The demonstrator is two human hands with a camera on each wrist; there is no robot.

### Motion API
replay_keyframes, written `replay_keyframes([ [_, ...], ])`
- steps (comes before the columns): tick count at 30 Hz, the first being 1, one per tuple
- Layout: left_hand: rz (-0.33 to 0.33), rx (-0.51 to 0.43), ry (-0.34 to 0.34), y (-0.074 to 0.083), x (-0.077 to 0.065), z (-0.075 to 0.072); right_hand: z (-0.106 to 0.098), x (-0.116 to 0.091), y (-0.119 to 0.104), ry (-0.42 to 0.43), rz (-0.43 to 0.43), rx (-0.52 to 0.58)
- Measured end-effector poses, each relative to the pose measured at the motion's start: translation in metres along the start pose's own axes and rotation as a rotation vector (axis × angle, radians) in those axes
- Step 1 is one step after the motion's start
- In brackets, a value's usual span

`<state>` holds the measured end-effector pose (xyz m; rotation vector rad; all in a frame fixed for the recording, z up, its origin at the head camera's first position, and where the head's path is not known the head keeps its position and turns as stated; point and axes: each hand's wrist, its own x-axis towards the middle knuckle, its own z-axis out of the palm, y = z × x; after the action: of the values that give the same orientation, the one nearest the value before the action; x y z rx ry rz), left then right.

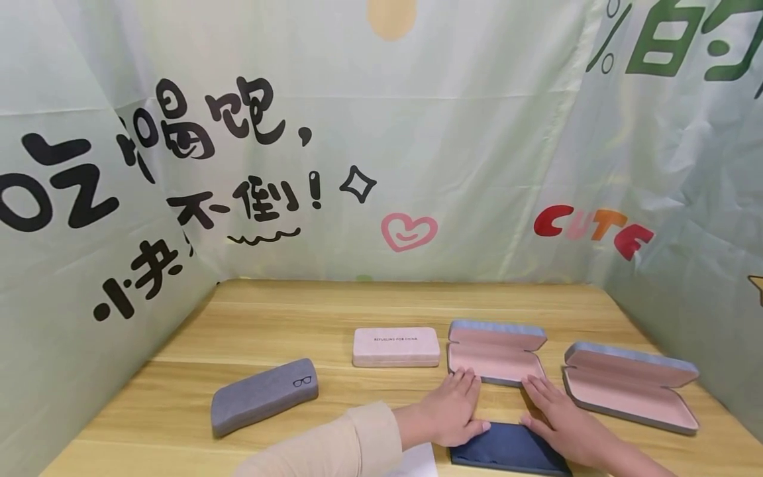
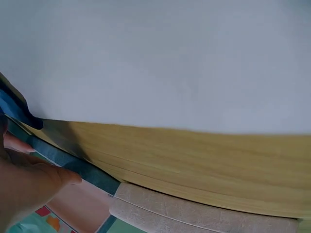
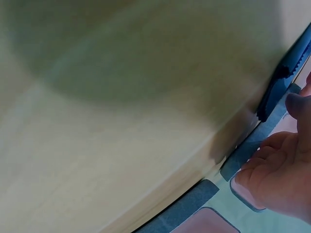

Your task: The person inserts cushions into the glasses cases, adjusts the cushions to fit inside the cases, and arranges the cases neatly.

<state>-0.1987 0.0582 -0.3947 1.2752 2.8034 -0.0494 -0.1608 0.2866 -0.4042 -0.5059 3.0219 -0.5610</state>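
An eyeglass case (image 1: 497, 361) with a blue-grey shell and pink lining stands lidded-up and open in front of both hands. My left hand (image 1: 447, 411) lies with its fingers extended, tips at the case's front left edge. At the front right corner are the fingertips of my right hand (image 1: 563, 424), also stretched forward. Between the hands, nearer to me, lies a dark blue cloth (image 1: 507, 448); its zigzag edge shows in the right wrist view on the cloth (image 3: 286, 73). Both thumbs point inward at its far edge.
To the right stands a second open case (image 1: 632, 391) with pink lining. A closed pink case (image 1: 396, 348) sits left of the first one, and a closed grey case (image 1: 265, 396) farther left. White paper (image 1: 417, 462) lies under the left forearm. Printed curtains enclose the wooden table (image 1: 286, 305).
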Motion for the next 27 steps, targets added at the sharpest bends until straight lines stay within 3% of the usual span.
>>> replay_keyframes([
  [6,0.027,-0.021,-0.027,0.001,-0.003,0.001,0.003,-0.005,0.001,0.015,-0.013,-0.039],
  [12,0.040,-0.024,-0.044,0.001,-0.007,-0.001,0.002,-0.007,0.001,-0.015,-0.007,-0.006],
  [23,0.134,-0.060,-0.012,-0.010,-0.025,-0.006,-0.004,-0.002,-0.006,-0.031,-0.027,-0.035],
  [27,0.154,-0.090,0.048,-0.019,-0.037,-0.010,-0.009,0.003,-0.018,0.026,-0.066,-0.084],
])
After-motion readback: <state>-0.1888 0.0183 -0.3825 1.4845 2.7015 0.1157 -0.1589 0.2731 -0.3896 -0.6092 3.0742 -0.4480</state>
